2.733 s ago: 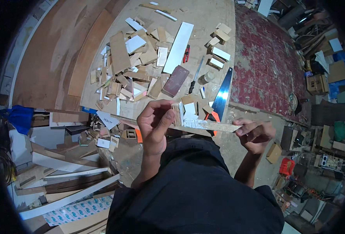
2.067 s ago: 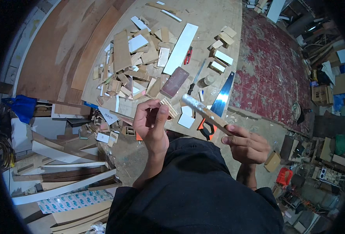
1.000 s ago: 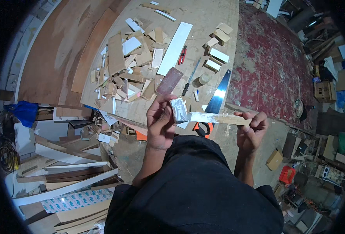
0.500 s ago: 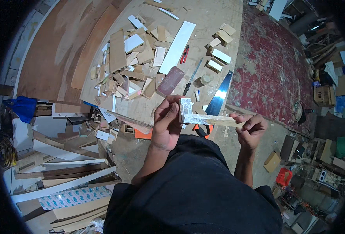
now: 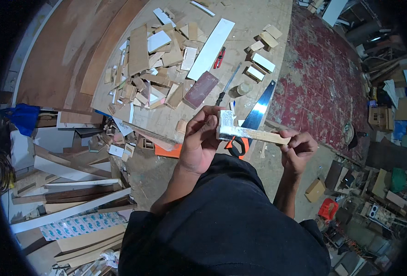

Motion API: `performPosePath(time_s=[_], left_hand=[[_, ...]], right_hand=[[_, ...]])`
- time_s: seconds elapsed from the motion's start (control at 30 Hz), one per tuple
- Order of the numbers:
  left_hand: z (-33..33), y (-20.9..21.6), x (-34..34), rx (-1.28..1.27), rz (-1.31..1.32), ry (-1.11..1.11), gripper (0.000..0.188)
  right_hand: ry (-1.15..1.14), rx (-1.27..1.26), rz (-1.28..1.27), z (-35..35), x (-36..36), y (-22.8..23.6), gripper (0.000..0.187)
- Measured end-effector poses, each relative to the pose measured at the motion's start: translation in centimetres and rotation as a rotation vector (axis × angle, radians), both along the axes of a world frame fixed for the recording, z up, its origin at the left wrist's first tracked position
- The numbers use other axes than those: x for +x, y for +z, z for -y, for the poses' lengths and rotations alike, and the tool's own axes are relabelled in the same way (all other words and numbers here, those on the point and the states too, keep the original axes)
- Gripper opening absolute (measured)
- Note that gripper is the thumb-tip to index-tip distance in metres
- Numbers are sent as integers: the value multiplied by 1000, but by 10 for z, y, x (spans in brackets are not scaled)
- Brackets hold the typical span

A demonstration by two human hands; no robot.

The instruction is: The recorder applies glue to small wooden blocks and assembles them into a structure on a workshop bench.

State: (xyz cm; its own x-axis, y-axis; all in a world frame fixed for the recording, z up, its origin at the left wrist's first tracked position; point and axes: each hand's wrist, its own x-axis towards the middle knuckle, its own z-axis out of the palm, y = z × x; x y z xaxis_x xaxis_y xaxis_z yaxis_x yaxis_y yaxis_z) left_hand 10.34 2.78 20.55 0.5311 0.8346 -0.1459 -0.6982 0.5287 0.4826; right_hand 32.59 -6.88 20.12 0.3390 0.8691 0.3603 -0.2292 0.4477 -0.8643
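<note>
Both hands hold an L-shaped wooden piece (image 5: pixel 257 135) in the air in front of my body. Its upright block end and the adjoining stretch are smeared white, while the far right end is bare wood. My left hand (image 5: pixel 198 146) grips the block end, thumb in front and fingers partly hidden behind. The bare end sits pinched between the thumb and fingers of my right hand (image 5: pixel 298 151). Just beyond the piece lies a hand saw (image 5: pixel 260 106), its orange and black handle partly covered by the wood.
On the worktable are a heap of wood offcuts (image 5: pixel 164 53), a white strip (image 5: pixel 211 48), red-handled pliers (image 5: pixel 219 58), a screwdriver (image 5: pixel 229 83), a dark red block (image 5: pixel 201 89), a small jar (image 5: pixel 244 88) and several small blocks (image 5: pixel 263 60). Boards (image 5: pixel 70 200) are piled at left.
The wooden piece has tilted, its right end dropping slightly, and its block end has shifted a little right with my left hand. Both hands keep their hold.
</note>
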Motion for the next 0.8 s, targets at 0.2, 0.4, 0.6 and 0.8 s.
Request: performPosePath(time_s=[0.2,0.4,0.6,0.8], left_hand=[[-2,-1,2,-56,73,-21,34],[-1,1,3,-21,71,7,35],[-1,-8,-1,-81,69,15,28],[2,-9,1,-40,4,34,27]], right_hand=[[19,23,-75,-3,-4,3,18],[-122,-52,-8,-9,1,-1,21],[17,-58,-48,-4,0,-2,21],[-109,-82,-14,-16,-3,-8,19]])
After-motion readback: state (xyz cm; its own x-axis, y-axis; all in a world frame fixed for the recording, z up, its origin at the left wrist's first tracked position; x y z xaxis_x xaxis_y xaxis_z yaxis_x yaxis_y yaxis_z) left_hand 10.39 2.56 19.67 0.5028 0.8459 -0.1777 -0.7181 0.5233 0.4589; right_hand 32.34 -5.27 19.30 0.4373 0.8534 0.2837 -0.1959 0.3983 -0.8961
